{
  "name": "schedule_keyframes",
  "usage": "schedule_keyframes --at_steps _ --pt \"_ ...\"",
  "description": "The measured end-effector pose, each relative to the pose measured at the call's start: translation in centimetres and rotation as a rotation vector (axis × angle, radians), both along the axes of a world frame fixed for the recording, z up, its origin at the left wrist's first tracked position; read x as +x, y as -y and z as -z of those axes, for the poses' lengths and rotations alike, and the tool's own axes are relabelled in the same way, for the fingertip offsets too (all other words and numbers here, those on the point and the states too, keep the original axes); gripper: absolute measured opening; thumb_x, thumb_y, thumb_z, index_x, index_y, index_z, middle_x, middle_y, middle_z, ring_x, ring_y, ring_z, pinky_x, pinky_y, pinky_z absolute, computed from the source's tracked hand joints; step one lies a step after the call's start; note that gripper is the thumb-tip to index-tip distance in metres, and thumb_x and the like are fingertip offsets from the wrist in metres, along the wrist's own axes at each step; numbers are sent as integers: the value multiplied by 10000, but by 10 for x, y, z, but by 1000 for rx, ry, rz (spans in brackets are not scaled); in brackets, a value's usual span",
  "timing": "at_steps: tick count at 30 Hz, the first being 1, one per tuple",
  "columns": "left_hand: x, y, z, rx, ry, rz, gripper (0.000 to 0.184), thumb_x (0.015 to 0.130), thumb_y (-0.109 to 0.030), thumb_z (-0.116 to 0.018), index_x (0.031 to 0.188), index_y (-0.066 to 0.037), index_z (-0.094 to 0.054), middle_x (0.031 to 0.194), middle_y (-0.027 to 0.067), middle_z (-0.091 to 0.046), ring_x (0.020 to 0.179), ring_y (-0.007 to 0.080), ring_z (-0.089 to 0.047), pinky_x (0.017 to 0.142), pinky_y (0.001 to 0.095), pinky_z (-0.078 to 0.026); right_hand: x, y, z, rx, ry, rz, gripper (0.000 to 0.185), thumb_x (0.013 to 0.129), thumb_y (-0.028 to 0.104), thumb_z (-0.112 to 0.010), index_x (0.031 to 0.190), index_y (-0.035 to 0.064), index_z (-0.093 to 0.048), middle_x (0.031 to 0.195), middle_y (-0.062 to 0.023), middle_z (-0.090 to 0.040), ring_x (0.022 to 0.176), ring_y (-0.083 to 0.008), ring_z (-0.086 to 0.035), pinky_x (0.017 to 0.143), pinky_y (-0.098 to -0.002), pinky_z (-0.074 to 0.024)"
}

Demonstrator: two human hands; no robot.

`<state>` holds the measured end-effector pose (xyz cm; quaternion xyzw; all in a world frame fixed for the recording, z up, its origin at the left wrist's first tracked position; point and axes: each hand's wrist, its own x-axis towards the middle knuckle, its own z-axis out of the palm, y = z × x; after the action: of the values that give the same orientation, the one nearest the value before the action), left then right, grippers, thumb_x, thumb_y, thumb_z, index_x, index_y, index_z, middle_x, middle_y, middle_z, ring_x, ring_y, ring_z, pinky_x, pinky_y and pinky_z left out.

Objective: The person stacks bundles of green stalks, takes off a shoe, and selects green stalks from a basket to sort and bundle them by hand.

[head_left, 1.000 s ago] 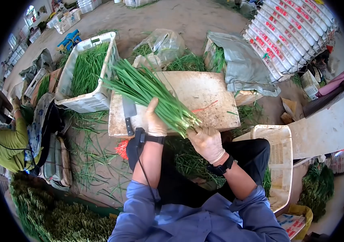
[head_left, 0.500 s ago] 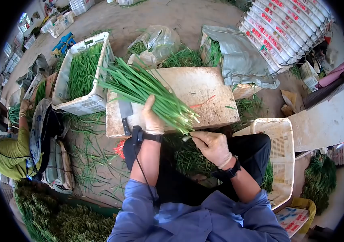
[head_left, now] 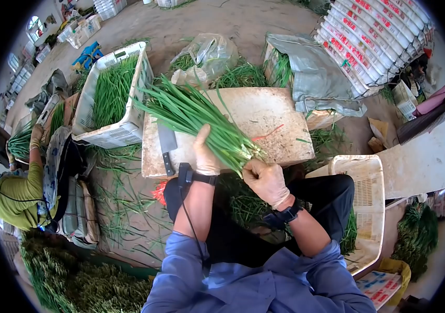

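A long bunch of garlic chives [head_left: 196, 117] slants over the near part of a dirty white board [head_left: 279, 112], pale stem ends toward my right side. My gloved left hand [head_left: 205, 154] is closed around the bunch from below, thumb on top. My gloved right hand [head_left: 266, 180] has its fingers pinched at the stem ends, touching the lowest stalks; its fingertips are partly hidden. A cleaver [head_left: 167, 143] with a dark handle lies on the board, left of my left hand. A thin red strip [head_left: 269, 132] lies on the board beyond the stems.
A white crate [head_left: 138, 117] of chives stands left of the board. Another crate [head_left: 381, 208] is by my right knee. Behind the board sit a clear plastic bag [head_left: 214, 52] and a grey-covered box [head_left: 313, 78]. A co-worker in a green top [head_left: 19, 201] sits at far left.
My right hand has moved in from just below the stem ends and now presses against them. Before, it pinched a small pale piece apart from the bunch. My left hand keeps its hold.
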<state>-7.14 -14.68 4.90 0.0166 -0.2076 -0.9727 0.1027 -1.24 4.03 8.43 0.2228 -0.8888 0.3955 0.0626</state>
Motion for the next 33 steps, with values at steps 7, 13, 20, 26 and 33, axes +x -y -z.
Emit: schedule_keyframes --at_steps 7,13,20,26,33 --pt "1 18 9 -3 28 -13 623 915 -311 -728 1407 32 -561 1325 242 -662 1116 356 -683 998 502 -573 31 -117 110 1110 462 -539 197 889 236 -641 919 108 -788 949 -154 -781 898 -381 -757 753 -488 -604" --pt "9 15 8 -49 45 201 709 865 -256 -771 1481 -6 -525 1279 230 -688 1051 340 -704 945 484 -601 -28 -110 48 76 511 -74 561 1013 499 -645 1171 -36 -702 1057 -243 -746 981 -339 -723 889 -425 -553" --pt "-2 -25 20 -369 98 129 490 852 -34 -729 1327 24 -626 1142 157 -741 972 295 -744 920 438 -627 -94 -24 8 -146 712 -307 896 914 512 -787 1538 -30 -441 1394 -223 -647 1282 -315 -621 1103 -404 -476" --pt "-27 -51 -5 -499 69 114 496 829 -9 -810 1292 27 -634 1149 100 -719 999 201 -701 898 344 -588 -110 -16 8 -263 484 -207 881 729 306 -944 1437 -14 -529 1307 -176 -689 1218 -277 -646 1061 -377 -496" --pt "-58 -64 -34 -810 -192 62 498 788 49 -868 1240 -3 -667 1146 74 -734 1004 160 -704 909 315 -589 -148 -36 -22 -535 315 -308 970 712 211 -949 1511 -14 -449 1375 -140 -641 1225 -219 -611 1089 -356 -484"
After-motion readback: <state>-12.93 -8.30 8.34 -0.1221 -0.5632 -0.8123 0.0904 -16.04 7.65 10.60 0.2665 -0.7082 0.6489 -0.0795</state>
